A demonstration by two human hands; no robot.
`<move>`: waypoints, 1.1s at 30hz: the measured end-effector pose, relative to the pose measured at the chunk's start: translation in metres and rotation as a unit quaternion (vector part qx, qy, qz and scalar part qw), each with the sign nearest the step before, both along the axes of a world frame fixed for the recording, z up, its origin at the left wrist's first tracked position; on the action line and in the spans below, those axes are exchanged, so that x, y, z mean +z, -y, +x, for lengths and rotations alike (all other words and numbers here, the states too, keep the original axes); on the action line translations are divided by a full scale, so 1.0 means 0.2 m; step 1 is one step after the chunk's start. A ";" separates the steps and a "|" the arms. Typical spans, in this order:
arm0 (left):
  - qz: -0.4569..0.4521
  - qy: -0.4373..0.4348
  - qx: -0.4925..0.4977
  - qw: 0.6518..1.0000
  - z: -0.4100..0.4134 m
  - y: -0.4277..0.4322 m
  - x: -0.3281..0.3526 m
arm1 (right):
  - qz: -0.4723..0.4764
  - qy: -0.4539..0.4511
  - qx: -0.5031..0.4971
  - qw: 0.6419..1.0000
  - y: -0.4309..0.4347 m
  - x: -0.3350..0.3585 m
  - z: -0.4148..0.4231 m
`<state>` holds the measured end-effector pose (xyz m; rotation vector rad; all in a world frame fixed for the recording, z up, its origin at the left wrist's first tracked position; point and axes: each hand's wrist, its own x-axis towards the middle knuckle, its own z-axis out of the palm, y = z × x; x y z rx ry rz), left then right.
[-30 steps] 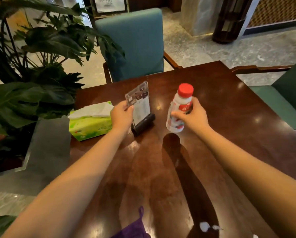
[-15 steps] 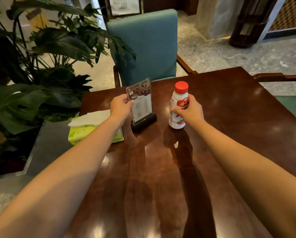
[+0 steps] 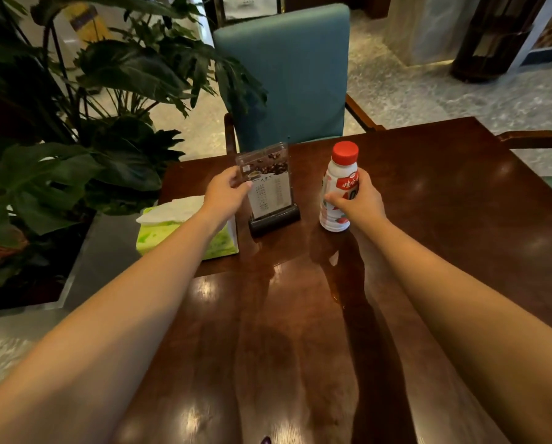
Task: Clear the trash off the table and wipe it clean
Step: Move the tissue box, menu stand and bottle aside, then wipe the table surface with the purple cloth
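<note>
Head view, left to right: a large potted plant (image 3: 76, 129) with broad dark leaves fills the 9 to 11 o'clock side, its foliage overhanging the near edge of the dark wooden tabletop (image 3: 444, 219) and reaching in front of the teal chair (image 3: 287, 75) at 12 o'clock. Just beside the plant, at about 10 o'clock on the tabletop, lies a green tissue pack (image 3: 188, 232) with a white tissue standing out of its top; the left forearm crosses over its right end and hides part of it. The left hand (image 3: 226, 193) is closed on the left edge of a clear menu stand (image 3: 268, 184), which stands upright in a black base near 12 o'clock, just beside the tissue pack. A little to the right, apart from the stand, a white bottle (image 3: 337, 184) with a red cap stands upright on the tabletop at about 1 o'clock; the right hand (image 3: 361, 200) is wrapped round its lower right side, fingers covering part of the red label. A wet streak (image 3: 335, 294) shines on the wood below the bottle, toward 6 o'clock. At 3 o'clock a wooden armrest (image 3: 534, 137) of another chair shows past the tabletop's edge.
</note>
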<state>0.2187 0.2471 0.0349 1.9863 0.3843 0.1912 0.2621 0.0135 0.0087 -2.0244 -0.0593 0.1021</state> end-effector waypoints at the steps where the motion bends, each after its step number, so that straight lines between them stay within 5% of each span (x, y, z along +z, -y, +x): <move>1: 0.004 0.007 0.009 1.000 -0.03 0.01 0.00 | -0.005 0.000 0.000 1.000 0.00 0.00 0.00; 10: 0.106 0.002 0.072 0.992 -0.43 0.01 0.00 | -0.076 -0.041 -0.027 0.996 -0.03 0.05 -0.33; 15: 0.224 -0.053 -0.058 0.971 -1.11 -0.07 -0.36 | -0.133 0.071 0.147 0.978 -0.20 -0.15 -1.22; 18: 0.367 -0.138 -0.132 0.910 -1.42 -0.13 -0.58 | -0.204 0.150 0.286 0.924 -0.25 -0.38 -1.80; 22: 0.418 -0.171 -0.185 0.873 -1.57 -0.18 -0.67 | -0.368 0.180 0.406 0.817 -0.21 -0.57 -2.17; 33: 0.455 -0.132 -0.166 0.865 -1.59 -0.18 -0.69 | -0.468 0.138 0.268 0.830 -0.27 -0.51 -2.24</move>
